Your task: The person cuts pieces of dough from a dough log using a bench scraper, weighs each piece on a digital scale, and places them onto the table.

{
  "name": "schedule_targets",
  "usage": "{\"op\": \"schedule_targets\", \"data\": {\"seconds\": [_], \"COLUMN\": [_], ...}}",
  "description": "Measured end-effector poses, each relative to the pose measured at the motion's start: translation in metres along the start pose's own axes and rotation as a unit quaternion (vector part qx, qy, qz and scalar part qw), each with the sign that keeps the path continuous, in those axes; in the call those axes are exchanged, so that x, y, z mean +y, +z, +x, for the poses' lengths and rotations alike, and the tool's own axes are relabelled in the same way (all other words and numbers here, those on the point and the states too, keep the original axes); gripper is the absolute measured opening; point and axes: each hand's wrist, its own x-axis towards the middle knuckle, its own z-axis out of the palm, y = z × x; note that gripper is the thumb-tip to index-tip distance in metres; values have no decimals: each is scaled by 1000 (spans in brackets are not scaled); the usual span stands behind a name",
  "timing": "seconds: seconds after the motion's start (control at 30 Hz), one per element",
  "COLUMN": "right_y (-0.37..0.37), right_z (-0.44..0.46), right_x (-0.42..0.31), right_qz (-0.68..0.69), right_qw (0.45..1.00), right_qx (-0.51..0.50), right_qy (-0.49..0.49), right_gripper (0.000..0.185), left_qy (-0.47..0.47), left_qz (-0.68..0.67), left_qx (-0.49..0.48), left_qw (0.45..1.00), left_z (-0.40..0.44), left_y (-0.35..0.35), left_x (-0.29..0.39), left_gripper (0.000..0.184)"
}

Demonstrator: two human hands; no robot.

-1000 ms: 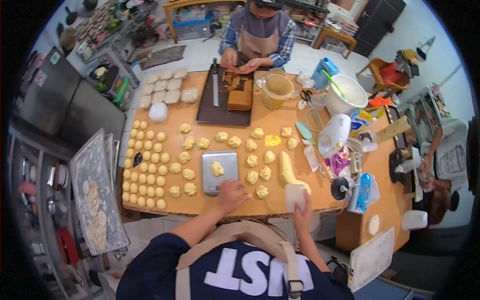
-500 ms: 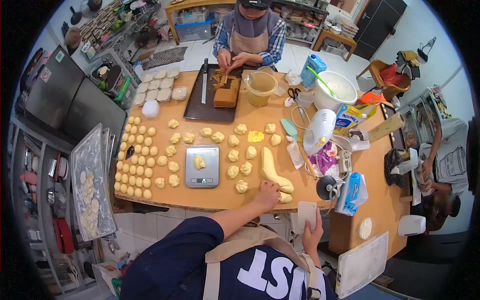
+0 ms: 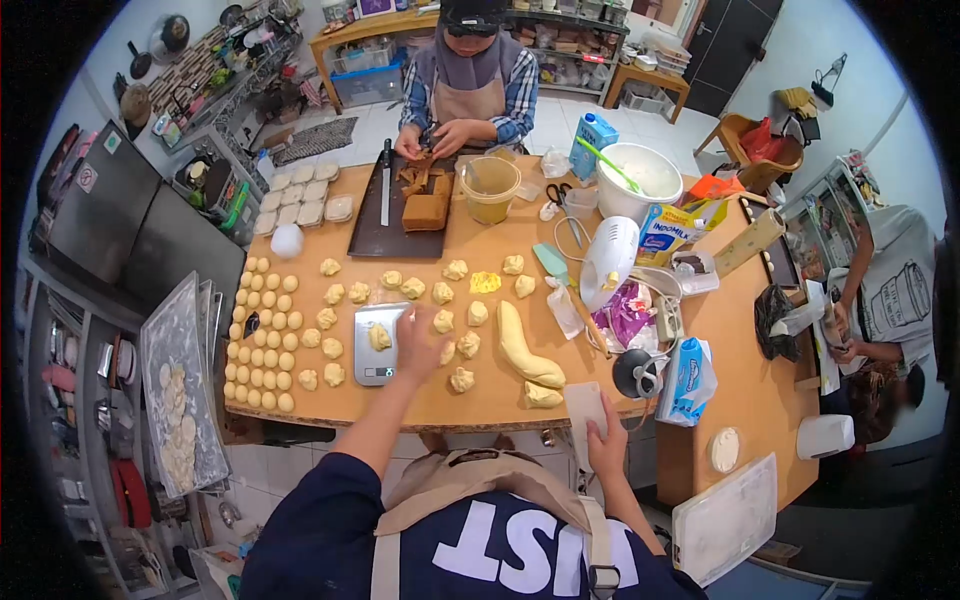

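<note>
My left hand [image 3: 418, 342] is over the right edge of the digital scale [image 3: 368, 372], its fingers blurred, so whether it holds anything is unclear. A rough dough lump [image 3: 379, 336] sits on the scale. My right hand [image 3: 606, 440] grips a flat whitish scraper [image 3: 583, 415] at the table's front edge. Left of the scraper lies a small cut dough piece [image 3: 543, 396], by the lower end of a long yellow dough roll [image 3: 518, 350]. Rough lumps [image 3: 462, 379] are spread on both sides of the scale. Smooth round balls [image 3: 272, 358] stand in rows at the left.
Across the table [image 3: 490, 255], a person's hands [image 3: 440, 140] work over brown cake [image 3: 426, 212] on a dark tray with a knife [image 3: 386, 185]. A tub [image 3: 490, 190], white bowl [image 3: 640, 180], mixer [image 3: 608, 262] and blue pack [image 3: 687, 380] stand rightward. Another person is far right.
My left hand has moved left from the dough roll to the scale. The scraper in my right hand has shifted toward the table's edge. The camera view has also shifted.
</note>
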Motion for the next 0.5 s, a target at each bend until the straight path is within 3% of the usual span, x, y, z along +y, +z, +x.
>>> {"op": "schedule_targets", "data": {"seconds": [0.1,0.2,0.23,0.33,0.37,0.5], "right_y": [14,25,29,39,44,59], "right_z": [6,10,11,13,15,19], "right_x": [-12,-24,-30,-44,-44,-50], "right_qz": [48,25,29,40,42,43], "right_qw": [999,999,999,999,999,999], "right_qx": [0,-9,-11,-7,1,15], "right_qy": [-18,-32,-22,-12,-23,3], "right_gripper": [58,58,59,59,60,60], "left_qy": [-81,-36,-5,-68,-58,-80], "left_qz": [132,114,142,135,200,154], "left_qx": [-81,-196,-215,-250,-200,-258], "left_qw": [985,973,966,956,958,950], "left_z": [8,2,3,10,8,15], "left_y": [-40,-41,-42,-51,-61,-73], "left_x": [-43,-89,-93,-86,-71,-88], "left_gripper": [73,82,77,78,64,42]}}
